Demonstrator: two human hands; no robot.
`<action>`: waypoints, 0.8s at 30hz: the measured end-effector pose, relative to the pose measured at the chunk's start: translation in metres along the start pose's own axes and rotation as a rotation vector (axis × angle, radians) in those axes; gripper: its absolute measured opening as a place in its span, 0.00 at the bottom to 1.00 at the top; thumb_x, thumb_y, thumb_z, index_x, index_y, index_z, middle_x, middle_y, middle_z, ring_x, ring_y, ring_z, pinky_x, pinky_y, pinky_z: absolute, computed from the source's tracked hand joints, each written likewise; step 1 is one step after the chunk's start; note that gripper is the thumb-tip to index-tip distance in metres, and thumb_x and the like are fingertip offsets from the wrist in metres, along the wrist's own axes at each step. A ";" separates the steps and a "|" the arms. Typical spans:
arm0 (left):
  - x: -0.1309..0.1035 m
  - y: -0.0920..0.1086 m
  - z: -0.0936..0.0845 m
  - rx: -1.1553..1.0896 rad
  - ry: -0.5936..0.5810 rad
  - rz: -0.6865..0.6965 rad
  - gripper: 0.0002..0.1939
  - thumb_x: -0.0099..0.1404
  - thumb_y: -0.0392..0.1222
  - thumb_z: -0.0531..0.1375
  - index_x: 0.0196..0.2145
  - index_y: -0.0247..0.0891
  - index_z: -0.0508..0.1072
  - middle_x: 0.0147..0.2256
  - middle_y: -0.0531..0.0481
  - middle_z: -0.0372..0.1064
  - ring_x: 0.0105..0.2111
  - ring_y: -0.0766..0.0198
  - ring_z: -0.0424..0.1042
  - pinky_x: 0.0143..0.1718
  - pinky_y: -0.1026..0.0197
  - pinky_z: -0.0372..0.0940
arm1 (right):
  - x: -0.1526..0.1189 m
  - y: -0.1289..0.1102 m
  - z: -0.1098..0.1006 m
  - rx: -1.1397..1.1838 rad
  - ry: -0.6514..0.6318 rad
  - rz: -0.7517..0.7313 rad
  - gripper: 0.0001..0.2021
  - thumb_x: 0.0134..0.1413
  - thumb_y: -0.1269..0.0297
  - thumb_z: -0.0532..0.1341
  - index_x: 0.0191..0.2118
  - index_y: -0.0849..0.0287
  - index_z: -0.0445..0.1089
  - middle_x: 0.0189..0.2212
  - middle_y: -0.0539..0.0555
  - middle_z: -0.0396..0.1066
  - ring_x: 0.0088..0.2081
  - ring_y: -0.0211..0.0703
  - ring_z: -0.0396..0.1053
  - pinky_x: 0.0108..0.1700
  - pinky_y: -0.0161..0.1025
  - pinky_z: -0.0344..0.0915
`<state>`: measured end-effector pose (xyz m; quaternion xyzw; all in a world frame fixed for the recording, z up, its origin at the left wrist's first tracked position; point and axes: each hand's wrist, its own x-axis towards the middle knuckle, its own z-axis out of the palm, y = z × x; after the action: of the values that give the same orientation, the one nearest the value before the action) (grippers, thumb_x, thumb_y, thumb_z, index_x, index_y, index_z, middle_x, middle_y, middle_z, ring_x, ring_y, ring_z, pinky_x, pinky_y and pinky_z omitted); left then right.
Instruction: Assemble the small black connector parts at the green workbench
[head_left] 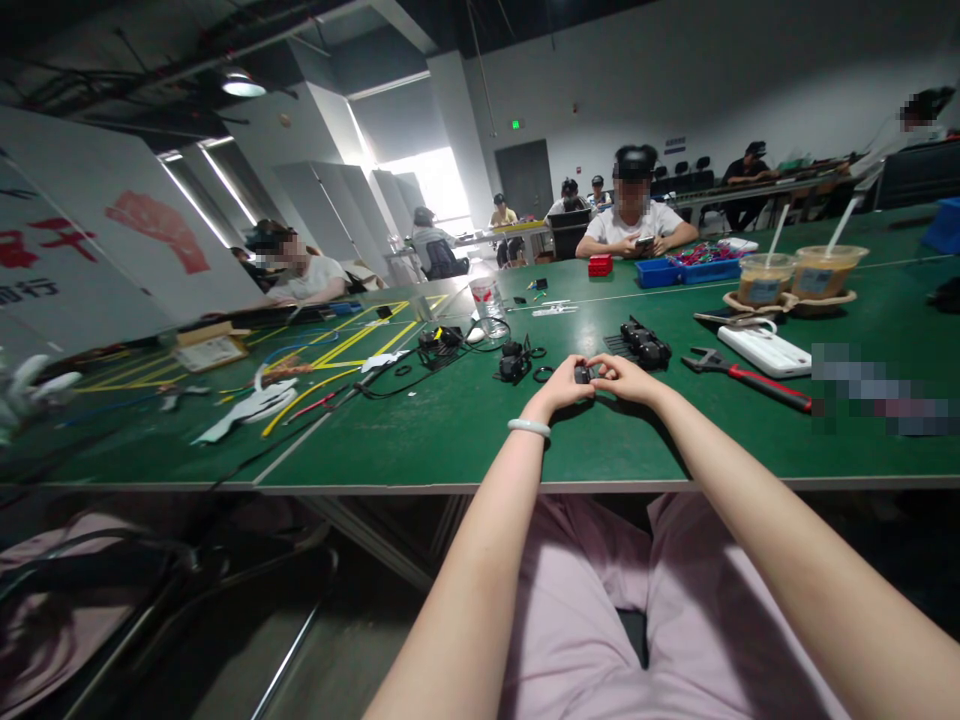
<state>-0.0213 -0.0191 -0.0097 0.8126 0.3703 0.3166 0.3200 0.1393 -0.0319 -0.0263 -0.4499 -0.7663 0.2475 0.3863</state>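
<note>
Both my hands meet over the green table point(450, 440). Between their fingertips is a small black part point(583, 375), mostly covered, its kind too small to make out. My left hand point(561, 388), below a pale bangle point(529, 428), is closed around the part's left side. Curled in from the right, my right hand point(626, 380) pinches at its other side. Just left of my hands lie a black ring point(543, 374) and a black device point(514, 361). Behind my right hand rests a larger black assembly point(641, 343) with ribbed parts.
Right of my hands lie an adjustable wrench point(750, 382) with red-black handle and a white power bank point(765, 350). Two iced drinks point(829, 272) stand behind. White gloves point(259, 402), cables and a clear cup point(487, 305) are leftward. Across sits a person point(636, 225) by blue trays point(694, 268).
</note>
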 end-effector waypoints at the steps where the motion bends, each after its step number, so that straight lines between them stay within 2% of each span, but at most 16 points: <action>1: 0.000 -0.001 0.000 0.005 0.002 -0.009 0.23 0.41 0.33 0.59 0.38 0.33 0.59 0.31 0.52 0.58 0.29 0.71 0.58 0.31 0.66 0.55 | 0.000 0.000 0.000 0.002 0.000 0.000 0.18 0.38 0.66 0.58 0.41 0.60 0.64 0.25 0.49 0.61 0.25 0.32 0.56 0.29 0.32 0.56; 11: 0.001 -0.001 0.002 -0.020 0.004 -0.026 0.24 0.41 0.31 0.58 0.39 0.33 0.59 0.31 0.52 0.58 0.27 0.72 0.57 0.30 0.67 0.55 | 0.004 0.006 0.002 -0.060 -0.030 -0.014 0.18 0.44 0.60 0.55 0.42 0.62 0.64 0.18 0.46 0.59 0.22 0.32 0.56 0.26 0.30 0.54; 24: 0.001 -0.006 0.001 -0.025 0.000 -0.043 0.25 0.42 0.32 0.58 0.40 0.34 0.58 0.34 0.51 0.58 0.29 0.71 0.58 0.29 0.68 0.57 | -0.003 -0.012 -0.001 -0.099 0.017 0.013 0.14 0.48 0.64 0.53 0.40 0.63 0.67 0.23 0.51 0.64 0.26 0.33 0.60 0.33 0.32 0.57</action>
<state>-0.0218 -0.0153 -0.0145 0.8004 0.3836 0.3145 0.3368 0.1345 -0.0400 -0.0179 -0.4755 -0.7713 0.2079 0.3684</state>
